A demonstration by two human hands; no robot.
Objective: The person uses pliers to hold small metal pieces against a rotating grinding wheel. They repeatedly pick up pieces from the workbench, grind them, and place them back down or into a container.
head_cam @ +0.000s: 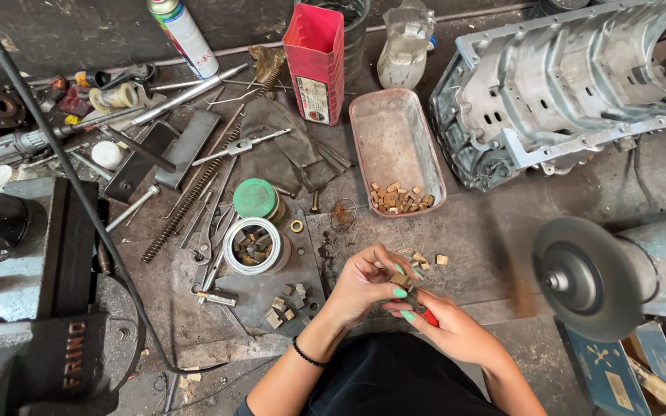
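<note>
messy workbench (502,231) | our left hand (364,281) pinching a small block (401,280) | right hand (449,323) gripping red-handled tool (428,316)

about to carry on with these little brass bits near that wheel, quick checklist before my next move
1. Small brass piece held between both hands: ok.
2. Left hand and right hand apart from the grinding wheel: ok.
3. Wheel stopped: cannot tell, its face looks blurred.
4. Pink tray of brass pieces upright: ok.
5. Red-handled tool gripped firmly by the right hand: cannot tell, mostly hidden.
</note>
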